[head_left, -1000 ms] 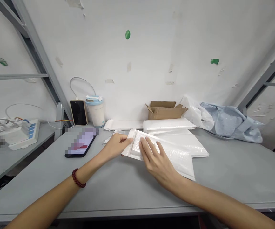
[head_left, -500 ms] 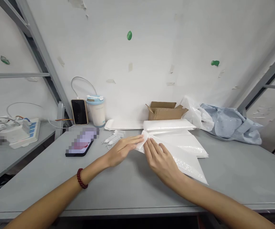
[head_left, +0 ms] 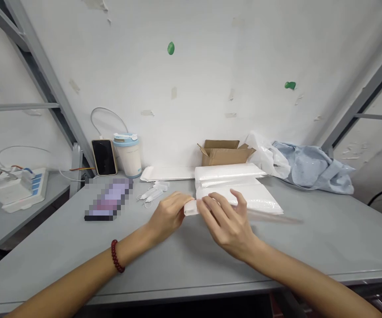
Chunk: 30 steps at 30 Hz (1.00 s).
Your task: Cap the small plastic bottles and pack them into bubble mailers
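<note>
My left hand (head_left: pixel 168 213) and my right hand (head_left: pixel 228 223) both hold a white bubble mailer (head_left: pixel 264 215) over the grey table (head_left: pixel 177 260). The left fingers pinch its near end. The right fingers curl over its top edge. The mailer is lifted almost edge-on, so it looks like a thin blurred strip reaching to the right. Behind it lies a stack of white mailers (head_left: pixel 234 185). A red bead bracelet (head_left: pixel 117 256) sits on my left wrist.
A phone (head_left: pixel 106 204) lies flat at the left, with small plastic-wrapped items (head_left: pixel 153 193) beside it. At the wall stand another phone (head_left: pixel 104 157), a lidded cup (head_left: pixel 128 154), an open cardboard box (head_left: pixel 226 152), a plastic bag and blue cloth (head_left: pixel 310 167). A power strip (head_left: pixel 20 187) lies far left.
The mailer lay flat under my hands, then was turned and lifted; now it is held nearly edge-on. Both hands have moved slightly toward me.
</note>
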Each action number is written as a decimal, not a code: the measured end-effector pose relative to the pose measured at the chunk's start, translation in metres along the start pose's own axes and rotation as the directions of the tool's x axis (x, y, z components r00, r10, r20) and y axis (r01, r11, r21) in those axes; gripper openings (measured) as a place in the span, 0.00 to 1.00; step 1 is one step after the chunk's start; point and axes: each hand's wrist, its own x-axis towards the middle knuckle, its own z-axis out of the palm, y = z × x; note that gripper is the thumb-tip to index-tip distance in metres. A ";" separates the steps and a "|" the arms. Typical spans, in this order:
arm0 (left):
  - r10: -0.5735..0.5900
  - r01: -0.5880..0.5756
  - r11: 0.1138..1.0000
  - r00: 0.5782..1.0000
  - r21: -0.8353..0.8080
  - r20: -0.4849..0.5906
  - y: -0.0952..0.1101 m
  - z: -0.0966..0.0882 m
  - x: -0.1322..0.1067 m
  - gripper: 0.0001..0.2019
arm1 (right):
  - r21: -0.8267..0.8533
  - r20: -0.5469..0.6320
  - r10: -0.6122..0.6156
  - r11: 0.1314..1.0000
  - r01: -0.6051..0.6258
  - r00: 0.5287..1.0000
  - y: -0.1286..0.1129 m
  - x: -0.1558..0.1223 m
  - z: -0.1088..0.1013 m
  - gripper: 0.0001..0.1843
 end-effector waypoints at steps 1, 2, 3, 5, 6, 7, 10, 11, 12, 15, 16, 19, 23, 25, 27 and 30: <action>-0.056 0.055 0.998 0.998 -0.013 -0.008 0.004 0.001 0.003 0.12 | -0.016 -0.036 0.017 1.000 -0.017 0.999 0.004 0.001 0.001 0.12; -0.130 0.129 0.991 0.991 -0.042 -0.016 0.007 0.001 0.007 0.13 | -0.034 -0.067 0.041 0.998 -0.044 0.997 0.008 0.001 0.003 0.13; -0.216 0.213 0.973 0.976 -0.088 -0.014 0.010 0.002 0.012 0.14 | -0.055 -0.082 0.072 0.996 -0.076 0.994 0.013 0.002 0.005 0.14; -0.370 0.373 0.902 0.927 -0.220 0.055 0.015 0.005 0.026 0.18 | -0.074 -0.028 0.130 0.988 -0.132 0.991 0.025 0.003 0.010 0.14; -0.415 0.434 0.852 0.901 -0.291 0.128 0.017 0.008 0.033 0.18 | -0.070 0.043 0.154 0.986 -0.150 0.987 0.031 0.003 0.013 0.12; -0.437 0.486 0.799 0.874 -0.355 0.212 0.017 0.010 0.040 0.18 | -0.058 0.140 0.177 0.984 -0.170 0.974 0.037 0.003 0.016 0.09; -0.493 0.651 0.599 0.758 -0.465 0.426 0.016 0.021 0.053 0.16 | -0.039 0.458 0.261 0.961 -0.274 0.850 0.055 0.002 0.020 0.05; -0.516 0.699 0.529 0.715 -0.481 0.472 0.015 0.024 0.054 0.16 | -0.043 0.539 0.291 0.947 -0.320 0.790 0.060 0.002 0.020 0.05; -0.533 0.735 0.463 0.677 -0.495 0.507 0.015 0.028 0.054 0.15 | -0.049 0.601 0.321 0.929 -0.367 0.732 0.065 0.002 0.019 0.06; -0.549 0.778 0.330 0.619 -0.534 0.562 0.016 0.035 0.050 0.13 | -0.022 0.696 0.369 0.868 -0.495 0.616 0.078 0.003 0.013 0.11; -0.542 0.780 0.303 0.614 -0.548 0.574 0.017 0.035 0.048 0.13 | 0.005 0.708 0.368 0.851 -0.525 0.603 0.081 0.003 0.011 0.12; -0.527 0.775 0.263 0.614 -0.575 0.587 0.019 0.035 0.044 0.13 | 0.073 0.708 0.352 0.826 -0.559 0.613 0.085 0.002 0.008 0.14; -0.560 0.766 0.248 0.613 -0.593 0.557 0.016 0.036 0.044 0.12 | 0.032 0.692 0.358 0.852 -0.523 0.627 0.084 0.001 0.012 0.12; -0.558 0.768 0.229 0.607 -0.597 0.566 0.013 0.039 0.045 0.12 | -0.006 0.701 0.366 0.861 -0.508 0.612 0.084 0.001 0.013 0.11; -0.558 0.771 0.202 0.598 -0.605 0.575 0.012 0.041 0.046 0.12 | -0.024 0.718 0.371 0.858 -0.513 0.588 0.084 0.002 0.013 0.11; -0.587 0.762 0.184 0.591 -0.620 0.553 0.013 0.041 0.049 0.11 | -0.026 0.728 0.383 0.844 -0.536 0.568 0.087 0.003 0.011 0.12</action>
